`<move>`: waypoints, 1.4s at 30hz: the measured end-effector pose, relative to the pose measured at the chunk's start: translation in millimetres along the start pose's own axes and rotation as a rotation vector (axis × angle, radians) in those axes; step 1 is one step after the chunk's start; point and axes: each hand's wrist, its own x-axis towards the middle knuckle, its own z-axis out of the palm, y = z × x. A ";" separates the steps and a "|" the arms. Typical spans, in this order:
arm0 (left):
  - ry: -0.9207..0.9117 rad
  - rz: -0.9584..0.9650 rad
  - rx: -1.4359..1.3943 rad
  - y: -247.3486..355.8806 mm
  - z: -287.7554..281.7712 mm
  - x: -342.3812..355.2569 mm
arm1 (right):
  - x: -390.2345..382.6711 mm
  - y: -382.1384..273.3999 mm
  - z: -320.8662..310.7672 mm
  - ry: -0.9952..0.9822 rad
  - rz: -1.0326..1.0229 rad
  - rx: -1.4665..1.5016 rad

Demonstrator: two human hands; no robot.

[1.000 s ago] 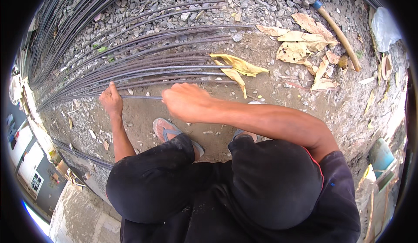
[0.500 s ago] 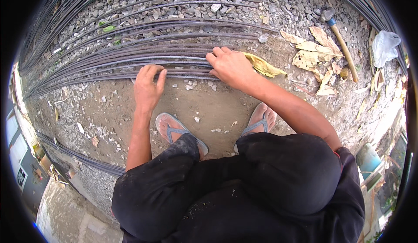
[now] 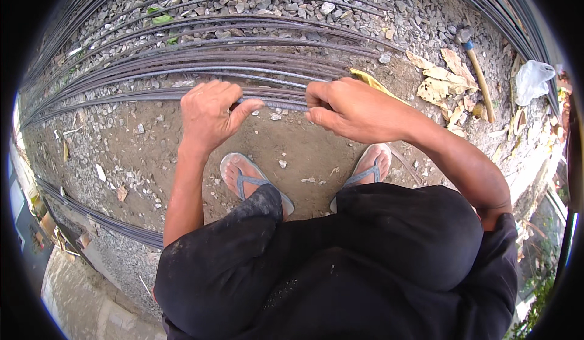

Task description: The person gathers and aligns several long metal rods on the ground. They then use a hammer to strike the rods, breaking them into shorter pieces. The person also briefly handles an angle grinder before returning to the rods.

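Note:
In front of my feet lies a long bundle of steel reinforcing bars, running from the far left toward the middle. My left hand is curled over the nearest bars, its thumb stretched along them to the right. A near bar spans the gap between my hands, a little apart from the others behind it. Around its right end my right hand is closed in a fist, with the fingertips turned under. How many bars each hand holds is hidden by the fingers.
Grey gravel spreads behind the bars. A wooden-handled hammer lies at the far right beside dry leaves and a clear plastic bag. More bars lie at the left. My sandalled feet stand on bare dirt.
My right hand has come nearer and shifted right, closing round the bar. The left hand has come slightly nearer and curled over the bars. The near bar has come toward me.

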 end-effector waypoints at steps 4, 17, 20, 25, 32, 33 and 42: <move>-0.018 0.018 0.000 -6.1 -27.3 -15.3 | 9.9 -41.9 4.2 -0.099 -0.008 0.271; 0.094 -0.063 0.118 -49.3 -75.0 -21.1 | 96.5 -66.2 12.8 0.054 -0.323 0.105; 0.083 -0.031 0.131 4.1 -42.2 9.9 | 31.2 -8.8 -23.9 -0.075 -0.374 0.243; 0.236 0.011 0.186 35.9 10.1 34.0 | 20.7 37.3 -28.2 -0.034 0.014 0.155; 0.033 -0.229 -0.031 5.0 56.4 -29.7 | 10.6 63.5 -38.0 0.282 0.088 -0.372; -0.066 -0.240 0.027 0.8 66.3 -33.4 | 7.1 67.9 -36.2 0.338 0.096 -0.379; -0.125 -0.290 0.035 -5.4 85.8 -16.4 | 36.0 107.1 39.5 0.491 0.066 -0.629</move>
